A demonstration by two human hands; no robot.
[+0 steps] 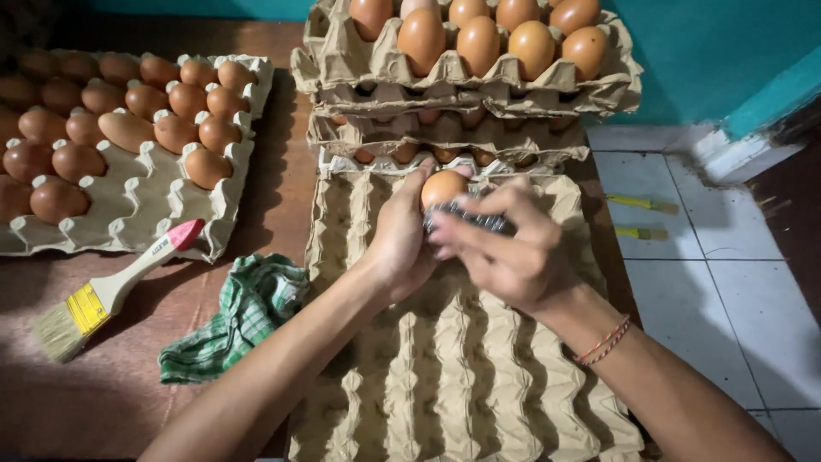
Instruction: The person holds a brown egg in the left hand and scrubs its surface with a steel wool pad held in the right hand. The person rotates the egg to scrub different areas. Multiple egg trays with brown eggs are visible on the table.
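One brown egg (443,187) sits up in the left hand (400,244), long axis roughly upright, rounded end toward the stacked trays ahead; only its upper half shows above the fingers. That left hand is curled around it from the side, gripping. The right hand (505,248) comes across in front, fingers closed on a small dark ridged object (475,222) (too blurred to name) pressed against the egg's lower part. A red-and-white string bracelet (604,340) rings the right wrist.

Directly below both hands lies one empty cardboard egg tray (445,376), cups all bare. Beyond it, a stack of egg trays (466,94), at least three layers visible, the top one showing nine eggs at the frame edge. Off to the left, one partly filled tray (145,192) holds roughly twenty brown eggs, its near rows empty.

On the brown table (103,402): one paintbrush (103,295) with pale handle, pink tip and yellow ferrule, lying diagonally, and one crumpled green checked cloth (239,316) just beside the left forearm. On the white tiled floor (735,282) to the right, two yellow-handled tools (643,218), well apart from the hands.
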